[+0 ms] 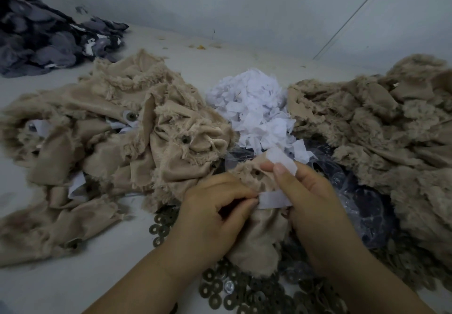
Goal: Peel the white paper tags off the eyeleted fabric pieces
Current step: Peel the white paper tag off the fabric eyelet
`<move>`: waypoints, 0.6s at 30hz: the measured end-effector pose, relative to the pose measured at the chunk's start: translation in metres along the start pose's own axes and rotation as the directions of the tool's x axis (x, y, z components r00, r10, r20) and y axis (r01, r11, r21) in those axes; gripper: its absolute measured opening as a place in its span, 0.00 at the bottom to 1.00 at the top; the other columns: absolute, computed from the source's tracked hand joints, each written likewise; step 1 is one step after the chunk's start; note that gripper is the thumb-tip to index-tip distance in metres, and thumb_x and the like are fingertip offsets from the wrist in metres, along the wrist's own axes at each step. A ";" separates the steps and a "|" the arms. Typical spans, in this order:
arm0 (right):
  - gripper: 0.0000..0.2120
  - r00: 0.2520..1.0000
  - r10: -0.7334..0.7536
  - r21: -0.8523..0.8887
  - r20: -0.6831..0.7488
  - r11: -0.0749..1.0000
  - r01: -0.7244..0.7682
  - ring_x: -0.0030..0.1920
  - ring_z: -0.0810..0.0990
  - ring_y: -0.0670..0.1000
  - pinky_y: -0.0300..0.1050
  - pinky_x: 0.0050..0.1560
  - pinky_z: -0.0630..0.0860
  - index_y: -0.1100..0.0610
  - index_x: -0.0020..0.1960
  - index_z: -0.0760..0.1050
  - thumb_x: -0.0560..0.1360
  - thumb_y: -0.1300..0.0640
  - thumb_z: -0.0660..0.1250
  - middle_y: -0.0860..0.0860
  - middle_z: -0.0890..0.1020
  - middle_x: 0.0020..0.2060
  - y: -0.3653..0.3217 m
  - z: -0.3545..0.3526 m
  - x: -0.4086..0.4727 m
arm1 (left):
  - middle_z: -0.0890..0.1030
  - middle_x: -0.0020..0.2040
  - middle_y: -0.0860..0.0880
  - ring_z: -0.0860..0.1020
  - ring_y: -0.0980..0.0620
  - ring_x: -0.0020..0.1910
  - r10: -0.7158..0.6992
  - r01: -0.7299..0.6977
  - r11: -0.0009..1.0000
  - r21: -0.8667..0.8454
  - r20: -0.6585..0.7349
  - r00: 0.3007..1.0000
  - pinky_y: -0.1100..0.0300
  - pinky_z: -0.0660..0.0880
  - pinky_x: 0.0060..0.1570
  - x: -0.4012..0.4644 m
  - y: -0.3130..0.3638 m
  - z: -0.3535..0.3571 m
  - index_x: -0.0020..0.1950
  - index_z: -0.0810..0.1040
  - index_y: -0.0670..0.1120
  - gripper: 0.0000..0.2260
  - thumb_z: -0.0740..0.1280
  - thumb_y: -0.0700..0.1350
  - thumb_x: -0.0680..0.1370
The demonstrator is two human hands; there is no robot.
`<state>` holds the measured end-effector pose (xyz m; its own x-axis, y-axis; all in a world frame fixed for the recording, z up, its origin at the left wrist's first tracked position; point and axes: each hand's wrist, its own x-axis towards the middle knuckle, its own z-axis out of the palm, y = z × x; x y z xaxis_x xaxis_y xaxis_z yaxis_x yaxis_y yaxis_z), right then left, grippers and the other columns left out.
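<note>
Step in hand: tag removal on one beige fabric piece [256,230], held just in front of the white scrap heap [254,110] — the landmark for this entry. Peel looks to be under way, not finished.

Right hand [315,206]: thumb and forefinger pinch a white paper tag [283,160], lifted toward the near edge of the scrap heap. Grip narrow, closed on paper. Whether this tag is fully free of the cloth cannot be told.

Left hand [210,213]: fingers curled, pinching the left end of a second white strip [274,198] lying across the fabric piece. An eyelet [257,172] shows on the cloth between the two strips.

Left of the scrap heap: beige pile [110,142] with white tags visible, so likely unprocessed. Right of it: second beige pile [381,127], no tags visible — probably done. Loose metal rings [161,228] lie nearest the camera.

Next move, as judged: drop the lifted tag on the heap, then pull the second strip off while the other hand holds the cloth down.
</note>
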<state>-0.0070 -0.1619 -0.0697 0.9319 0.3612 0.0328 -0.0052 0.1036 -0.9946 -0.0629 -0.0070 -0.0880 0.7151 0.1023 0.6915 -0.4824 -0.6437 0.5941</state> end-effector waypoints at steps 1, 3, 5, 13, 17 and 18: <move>0.08 1.000 0.001 -0.037 -0.029 0.999 -0.002 0.52 0.85 0.54 0.57 0.55 0.83 0.45 0.47 0.85 0.74 0.47 0.68 0.52 0.87 0.49 0.000 0.001 0.000 | 0.82 0.40 0.55 0.79 0.62 0.41 -0.003 0.004 1.000 -0.023 0.021 1.000 0.70 0.74 0.43 0.000 0.000 0.000 0.44 0.85 0.44 0.02 0.73 0.40 0.74; 0.10 0.997 -0.015 -0.098 -0.071 0.995 0.008 0.51 0.85 0.58 0.64 0.54 0.81 0.46 0.45 0.85 0.79 0.54 0.66 0.55 0.87 0.47 0.000 0.003 0.000 | 0.80 0.36 0.54 0.78 0.58 0.36 -0.034 0.035 0.996 -0.084 0.017 0.999 0.66 0.74 0.37 -0.001 0.001 0.001 0.39 0.84 0.44 0.05 0.72 0.42 0.75; 0.10 0.994 -0.034 -0.154 -0.103 0.988 0.017 0.45 0.85 0.59 0.66 0.49 0.81 0.49 0.45 0.85 0.80 0.57 0.66 0.56 0.86 0.42 0.000 0.005 -0.002 | 0.77 0.32 0.55 0.76 0.56 0.32 -0.112 0.107 0.986 -0.127 -0.037 0.993 0.65 0.72 0.33 0.000 0.002 0.000 0.34 0.80 0.46 0.10 0.70 0.47 0.75; 0.09 0.996 -0.078 -0.238 -0.032 0.969 0.069 0.35 0.81 0.57 0.55 0.38 0.81 0.53 0.41 0.83 0.78 0.61 0.68 0.60 0.84 0.37 -0.003 0.011 -0.005 | 0.79 0.31 0.45 0.77 0.48 0.31 -0.457 0.458 0.857 -0.236 0.063 0.887 0.48 0.76 0.31 0.003 0.000 0.004 0.36 0.79 0.44 0.15 0.74 0.55 0.73; 0.07 0.991 -0.123 -0.268 -0.050 0.958 0.105 0.38 0.81 0.65 0.59 0.37 0.81 0.56 0.40 0.84 0.76 0.60 0.71 0.58 0.85 0.35 -0.001 0.009 -0.004 | 0.83 0.37 0.47 0.81 0.47 0.38 -0.462 0.477 0.810 -0.340 0.131 0.877 0.50 0.80 0.37 0.004 -0.001 0.002 0.43 0.83 0.47 0.02 0.73 0.41 0.75; 0.07 0.989 -0.134 -0.270 -0.057 0.956 0.113 0.37 0.82 0.63 0.55 0.35 0.81 0.55 0.40 0.84 0.75 0.59 0.71 0.57 0.85 0.34 0.000 0.008 -0.004 | 0.84 0.40 0.49 0.82 0.49 0.40 -0.463 0.480 0.809 -0.340 0.136 0.876 0.52 0.81 0.40 0.004 0.000 0.002 0.46 0.83 0.48 0.04 0.73 0.40 0.75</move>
<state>-0.0133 -0.1558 -0.0686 0.9435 0.2903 0.1597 0.1986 -0.1098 -0.9739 -0.0592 -0.0080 -0.0866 0.9186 0.2844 0.2745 -0.2184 -0.2137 0.9522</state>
